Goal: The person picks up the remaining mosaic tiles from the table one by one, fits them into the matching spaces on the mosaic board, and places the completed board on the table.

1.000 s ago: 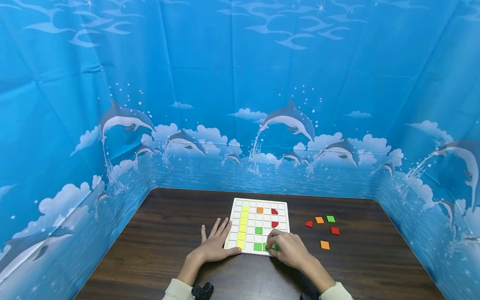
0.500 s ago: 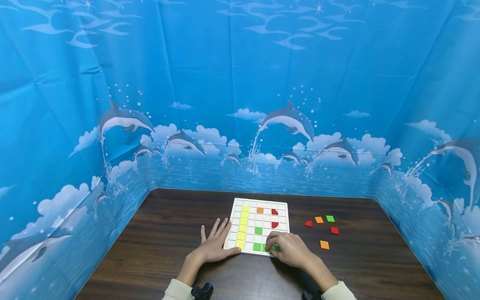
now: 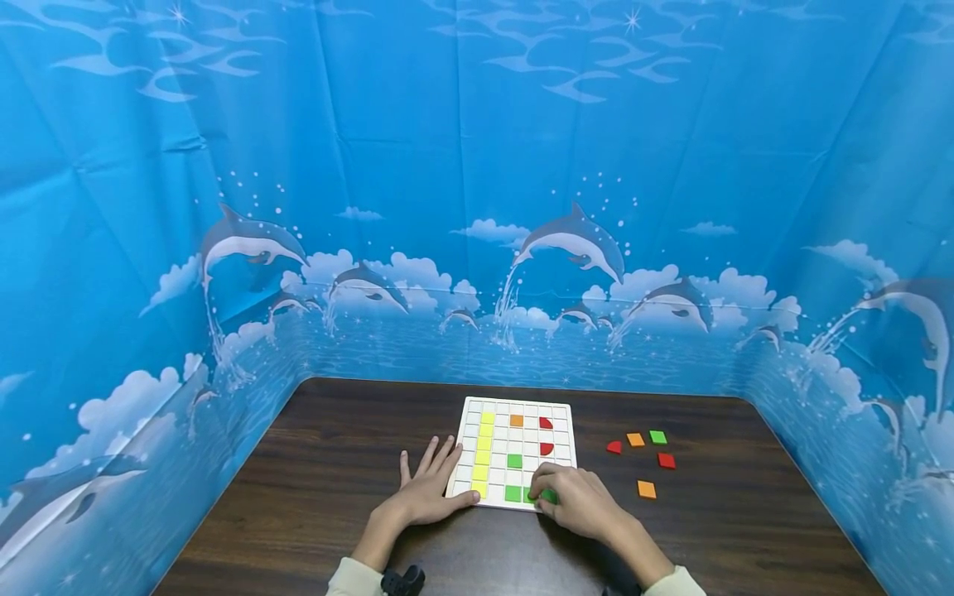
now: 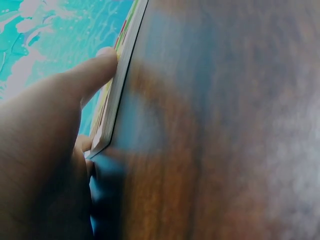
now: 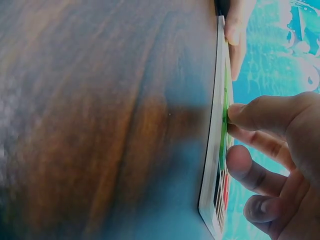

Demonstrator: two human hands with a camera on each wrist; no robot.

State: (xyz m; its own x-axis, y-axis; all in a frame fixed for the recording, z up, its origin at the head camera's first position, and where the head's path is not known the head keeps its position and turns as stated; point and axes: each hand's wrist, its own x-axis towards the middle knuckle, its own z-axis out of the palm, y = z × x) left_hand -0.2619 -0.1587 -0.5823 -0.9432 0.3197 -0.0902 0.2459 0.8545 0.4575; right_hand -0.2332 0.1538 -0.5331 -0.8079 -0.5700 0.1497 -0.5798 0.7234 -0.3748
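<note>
A white grid board (image 3: pixel 530 448) lies on the dark wooden table. Spread fingers of my left hand (image 3: pixel 423 494) rest along its left side, the thumb pressing on the near left corner. Thumb and forefinger of my right hand (image 3: pixel 580 499) pinch a green square tile (image 3: pixel 530 495) in the board's nearest row; the right wrist view shows both tips on the green strip (image 5: pixel 224 125). Green tiles lie on either side of it, the left one (image 3: pixel 513 493) in full view, the right one partly under the hand. A column of yellow tiles (image 3: pixel 483 456) fills the left part.
On the board also lie an orange tile (image 3: pixel 517 420), a green tile (image 3: pixel 514 461) and two red quarter-round tiles (image 3: pixel 546 423). Right of it are loose pieces: red rounded (image 3: pixel 614 447), orange (image 3: pixel 646 489), green (image 3: pixel 657 436) and red square (image 3: pixel 667 460). A blue dolphin curtain (image 3: pixel 462 207) surrounds the table.
</note>
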